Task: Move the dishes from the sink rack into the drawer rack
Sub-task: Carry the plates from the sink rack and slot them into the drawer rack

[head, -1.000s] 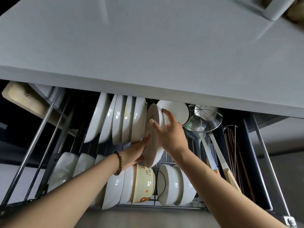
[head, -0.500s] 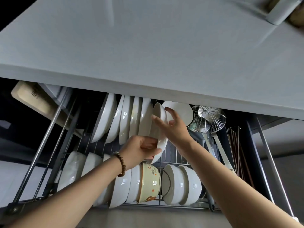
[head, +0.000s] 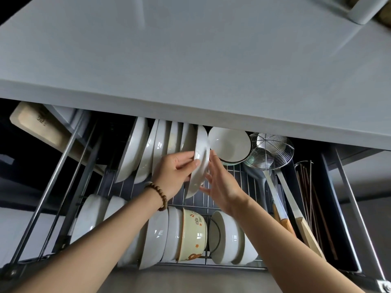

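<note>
A white plate [head: 200,163] stands on edge in the drawer rack [head: 230,187], at the right end of a row of upright white plates [head: 152,153], its upper rim just under the front edge of the grey bench [head: 190,70] overhead. The left hand [head: 175,172], with a bead bracelet [head: 158,195] at the wrist, grips the plate, fingers curled over its left rim and face. The right hand [head: 222,182] is spread flat, fingers extended, with the fingertips against the plate's right side; it does not close around anything. Right of the plate the wire floor of the rack lies bare up to a white bowl [head: 230,144] tipped on its side at the back, close to the plate's top edge. Beyond the bowl a wire skimmer [head: 268,150] leans with its handle running toward the front, beside wooden-handled utensils [head: 304,225] and chopsticks [head: 313,187] in the right compartment. In the front row, white bowls [head: 156,235] stand nested on edge with a cream patterned bowl [head: 193,231] among them, then a gap, then two more white bowls [head: 230,237]. A wooden board [head: 38,127] leans at the far left, outside the rails.
</note>
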Demonstrator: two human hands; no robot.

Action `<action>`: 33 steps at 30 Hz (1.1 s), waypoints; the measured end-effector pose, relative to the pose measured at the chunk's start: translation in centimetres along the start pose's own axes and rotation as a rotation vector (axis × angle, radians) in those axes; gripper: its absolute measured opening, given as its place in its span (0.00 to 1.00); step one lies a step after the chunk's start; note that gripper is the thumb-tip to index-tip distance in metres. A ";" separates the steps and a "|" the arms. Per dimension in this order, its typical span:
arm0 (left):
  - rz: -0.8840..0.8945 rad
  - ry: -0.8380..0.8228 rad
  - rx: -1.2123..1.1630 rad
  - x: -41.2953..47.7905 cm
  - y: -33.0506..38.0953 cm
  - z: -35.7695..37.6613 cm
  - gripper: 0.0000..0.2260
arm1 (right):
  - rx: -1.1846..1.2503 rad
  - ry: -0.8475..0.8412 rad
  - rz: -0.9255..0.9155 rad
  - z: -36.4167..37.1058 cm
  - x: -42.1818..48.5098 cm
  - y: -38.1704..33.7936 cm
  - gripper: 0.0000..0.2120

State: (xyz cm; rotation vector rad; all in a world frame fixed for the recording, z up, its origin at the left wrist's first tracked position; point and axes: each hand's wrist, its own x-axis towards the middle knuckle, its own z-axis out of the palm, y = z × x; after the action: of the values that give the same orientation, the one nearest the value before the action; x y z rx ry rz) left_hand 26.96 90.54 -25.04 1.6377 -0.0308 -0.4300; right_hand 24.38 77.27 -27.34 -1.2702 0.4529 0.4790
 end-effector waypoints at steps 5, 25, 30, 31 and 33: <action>-0.008 0.048 0.032 1.1 0.0 0.8 0.13 | -0.034 -0.001 0.002 -0.1 1.1 -0.5 0.29; -0.083 -0.108 0.321 0.9 -0.3 -1.7 0.18 | -0.067 0.045 -0.014 0.3 3.3 -1.6 0.28; -0.063 -0.063 0.182 0.6 0.0 -2.9 0.14 | -0.221 0.155 -0.123 1.4 1.7 -2.2 0.29; -0.066 -0.062 0.130 0.5 0.2 -3.1 0.14 | -0.259 0.171 -0.155 1.6 1.3 -2.0 0.30; -0.037 -0.060 0.093 0.1 0.8 -3.7 0.13 | -0.328 0.201 -0.242 2.1 0.4 -1.9 0.30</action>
State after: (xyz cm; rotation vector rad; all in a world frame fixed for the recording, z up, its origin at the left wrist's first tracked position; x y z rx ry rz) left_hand 28.35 93.97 -24.14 1.7183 -0.0664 -0.5120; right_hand 25.93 78.89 -25.63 -1.6760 0.3915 0.2257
